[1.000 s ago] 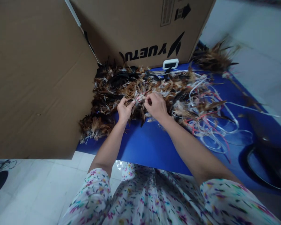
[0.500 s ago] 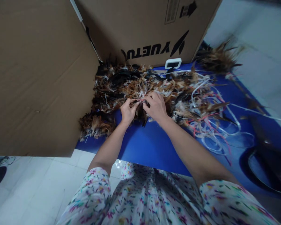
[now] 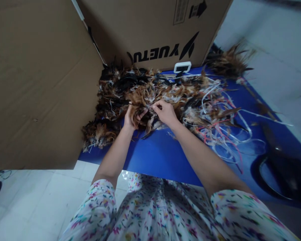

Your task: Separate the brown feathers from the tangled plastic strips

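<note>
Both arms reach forward, forearms bare, converging. Left forearm [image 3: 114, 154] slants from elbow toward 1 o'clock; wrist nearly straight. Left hand [image 3: 128, 120] cupped, thumb [image 3: 129, 105] toward 12, fingers bent in toward 2, partly hidden. Right forearm [image 3: 194, 147] slants toward 11; right hand [image 3: 167, 113] at left hand's 3 o'clock, turned toward 10, back of hand up, thumb and index finger pinched in small loop, fingertips [image 3: 154, 105] near left hand's fingers

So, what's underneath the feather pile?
Blue tabletop shows along the near edge of the feather pile, so the pile seems to rest on it. Beneath its middle everything is covered; whether anything else lies there can't be seen.
</note>
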The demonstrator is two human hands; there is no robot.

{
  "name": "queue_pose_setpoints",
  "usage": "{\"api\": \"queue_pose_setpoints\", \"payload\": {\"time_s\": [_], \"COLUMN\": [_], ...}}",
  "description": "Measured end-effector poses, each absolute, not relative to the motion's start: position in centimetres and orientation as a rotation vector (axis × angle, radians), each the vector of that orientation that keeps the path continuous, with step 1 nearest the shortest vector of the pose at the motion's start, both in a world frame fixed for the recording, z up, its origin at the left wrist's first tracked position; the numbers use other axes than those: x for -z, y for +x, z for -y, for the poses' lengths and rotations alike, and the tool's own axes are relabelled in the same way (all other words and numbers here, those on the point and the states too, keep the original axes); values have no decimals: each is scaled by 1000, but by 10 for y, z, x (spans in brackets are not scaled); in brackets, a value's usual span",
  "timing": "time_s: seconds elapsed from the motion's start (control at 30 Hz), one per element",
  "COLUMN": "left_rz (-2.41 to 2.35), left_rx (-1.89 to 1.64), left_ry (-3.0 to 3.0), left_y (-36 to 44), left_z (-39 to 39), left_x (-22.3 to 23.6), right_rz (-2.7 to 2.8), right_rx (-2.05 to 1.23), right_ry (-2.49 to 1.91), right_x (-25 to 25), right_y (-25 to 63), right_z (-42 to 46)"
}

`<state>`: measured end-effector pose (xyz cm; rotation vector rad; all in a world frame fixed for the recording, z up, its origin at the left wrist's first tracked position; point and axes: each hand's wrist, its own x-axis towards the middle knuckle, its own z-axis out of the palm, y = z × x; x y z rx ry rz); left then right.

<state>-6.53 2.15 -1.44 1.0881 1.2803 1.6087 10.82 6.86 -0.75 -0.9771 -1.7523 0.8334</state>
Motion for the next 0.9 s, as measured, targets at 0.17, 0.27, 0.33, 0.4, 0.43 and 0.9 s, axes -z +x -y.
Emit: {"api": "queue_pose_setpoints", "payload": {"time_s": [0.17, 0.27, 0.33, 0.4, 0.43, 0.9], "left_rz": [-1181, -1197, -1228, -1251, -1250, -1215], "left_rx": [-1568, -1564, -1571, -1584, -1597, -1452], "left_ry": [1073, 998, 979, 951, 931, 842], "left_y": [-58, -47, -41, -37, -36, -26], "left_z": [-18, -18, -18, -16, -15, -9], "left_x": [12, 16, 19, 19, 18, 8], "right_rz": [1270, 1108, 1081, 1129, 1167, 1208], "right_rx": [-1219, -1385, -1444, -1455, -1439, -1370], "right_ry": [-1013, -1013, -1023, -1025, -1023, -1114], "right_x": [1, -2, -2, -3, -3, 2], "right_y": [97, 89, 86, 84, 85, 94], "right_z": [-65, -57, -52, -49, -48, -57]}}
